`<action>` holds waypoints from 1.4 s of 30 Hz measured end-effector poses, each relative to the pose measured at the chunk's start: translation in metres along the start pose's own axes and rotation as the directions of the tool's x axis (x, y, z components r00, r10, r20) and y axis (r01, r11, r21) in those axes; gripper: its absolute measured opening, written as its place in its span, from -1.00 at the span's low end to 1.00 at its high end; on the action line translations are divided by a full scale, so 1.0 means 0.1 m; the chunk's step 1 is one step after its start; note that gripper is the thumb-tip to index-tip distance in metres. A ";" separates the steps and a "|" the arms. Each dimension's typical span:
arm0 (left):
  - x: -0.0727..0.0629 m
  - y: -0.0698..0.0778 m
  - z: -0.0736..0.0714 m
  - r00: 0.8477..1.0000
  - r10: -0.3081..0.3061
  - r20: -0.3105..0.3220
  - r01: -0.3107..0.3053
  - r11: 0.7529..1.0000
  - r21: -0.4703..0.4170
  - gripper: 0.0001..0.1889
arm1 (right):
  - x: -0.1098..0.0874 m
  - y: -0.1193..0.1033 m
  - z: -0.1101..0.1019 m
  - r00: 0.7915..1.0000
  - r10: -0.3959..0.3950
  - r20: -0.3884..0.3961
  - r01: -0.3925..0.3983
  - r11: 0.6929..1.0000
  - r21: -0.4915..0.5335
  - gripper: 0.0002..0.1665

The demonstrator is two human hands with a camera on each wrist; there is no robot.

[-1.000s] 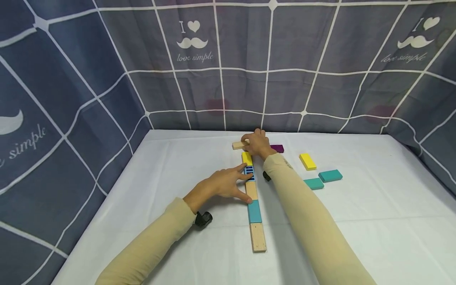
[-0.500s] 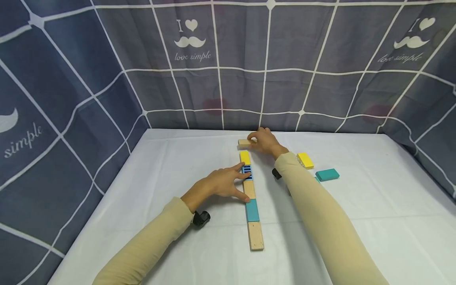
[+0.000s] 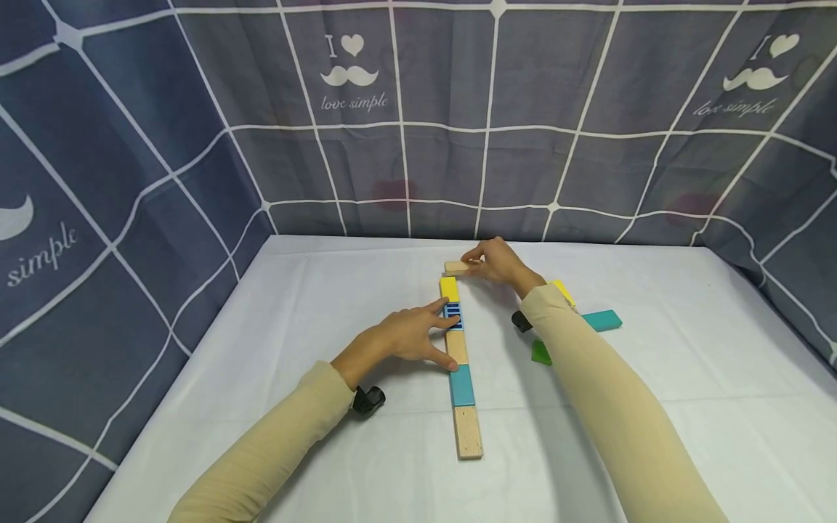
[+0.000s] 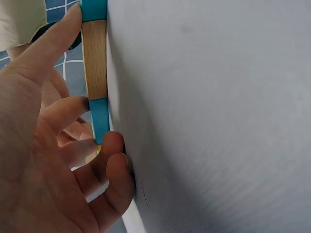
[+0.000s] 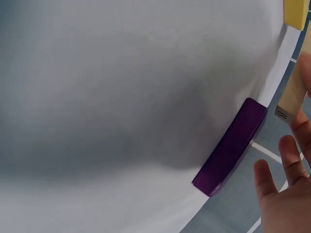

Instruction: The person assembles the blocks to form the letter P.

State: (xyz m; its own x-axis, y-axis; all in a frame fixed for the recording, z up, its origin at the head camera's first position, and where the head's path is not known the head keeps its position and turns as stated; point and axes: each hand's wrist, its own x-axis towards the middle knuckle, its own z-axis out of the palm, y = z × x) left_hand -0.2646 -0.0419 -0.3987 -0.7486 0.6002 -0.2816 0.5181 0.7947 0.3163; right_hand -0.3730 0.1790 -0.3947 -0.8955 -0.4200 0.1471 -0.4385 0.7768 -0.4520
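**Five laid in line, a sixth held past the far end**

From the near edge of the table (image 3: 771, 436) towards the far edge runs a straight row (image 3: 461, 376), set end to end: near wood block (image 3: 468, 433), teal block (image 3: 463, 391), mid wood block (image 3: 456, 347), blue block (image 3: 453, 309), yellow block (image 3: 449, 289). That much looks placed. The left hand (image 3: 410, 334) rests along the row's left side, thumb and fingers spread apart, tips touching it from the teal block to the blue one.

Off to the right, several seem unplaced: green block (image 3: 540, 353), loose teal block (image 3: 602, 320) and loose yellow block (image 3: 564, 291). The right sleeve (image 3: 608, 378) covers part of that area, so the full count cannot be told.

Near the far edge, the right hand (image 3: 500, 263) pinches the held block (image 3: 455, 268), a wood one, lying crosswise just beyond the yellow block; its other fingers stand apart. Whether it touches the row or the cloth cannot be told. The purple block (image 5: 231, 148) lies loose by that edge, seen from the right wrist.

Compared with a second ago, the held block and right hand have moved rightwards, the block's left end no longer reaching left of the row. The green block now shows; the purple one is hidden from the head view. The left hand and row match the earlier picture.
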 end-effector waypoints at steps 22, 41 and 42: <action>0.02 0.01 0.02 1.000 -0.009 0.018 0.009 1.000 -0.002 -0.01 | -0.06 0.15 -0.06 0.996 0.041 0.076 -0.044 0.999 0.032 -0.59; 0.02 -0.01 0.01 1.000 -0.002 0.008 0.002 1.000 -0.024 -0.01 | -0.11 0.15 -0.11 0.995 0.058 0.085 -0.058 0.998 -0.009 -0.60; 0.02 -0.01 0.01 1.000 -0.002 0.009 0.002 1.000 -0.021 -0.01 | -0.11 0.15 -0.11 0.995 0.052 0.087 -0.052 0.999 -0.003 -0.60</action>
State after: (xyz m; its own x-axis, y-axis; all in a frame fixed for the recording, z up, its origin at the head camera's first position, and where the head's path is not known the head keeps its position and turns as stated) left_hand -0.2663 -0.0412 -0.4006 -0.7461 0.5994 -0.2900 0.5078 0.7939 0.3345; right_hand -0.3708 0.2000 -0.3937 -0.9071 -0.4184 0.0469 -0.3920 0.7988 -0.4563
